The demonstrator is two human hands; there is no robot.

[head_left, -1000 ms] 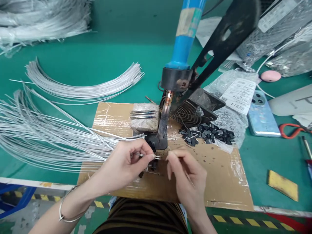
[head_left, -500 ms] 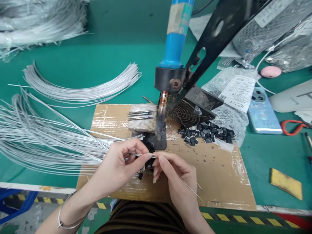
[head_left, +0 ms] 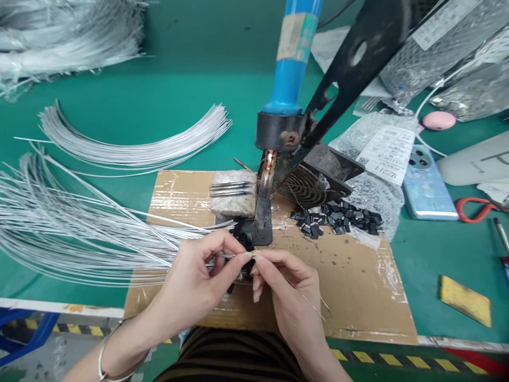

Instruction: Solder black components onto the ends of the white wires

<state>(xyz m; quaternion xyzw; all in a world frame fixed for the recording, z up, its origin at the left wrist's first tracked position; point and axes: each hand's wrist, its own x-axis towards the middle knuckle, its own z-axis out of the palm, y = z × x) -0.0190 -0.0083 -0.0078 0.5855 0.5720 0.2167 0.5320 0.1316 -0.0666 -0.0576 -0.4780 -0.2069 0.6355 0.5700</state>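
My left hand [head_left: 196, 273] pinches white wire [head_left: 226, 256], lying side to side | my right hand [head_left: 294, 292] holds thin wire [head_left: 308, 300], slanting toward me | fingertips meet; can't tell what's between them | iron tip [head_left: 263, 210] just past both hands, about as near to each
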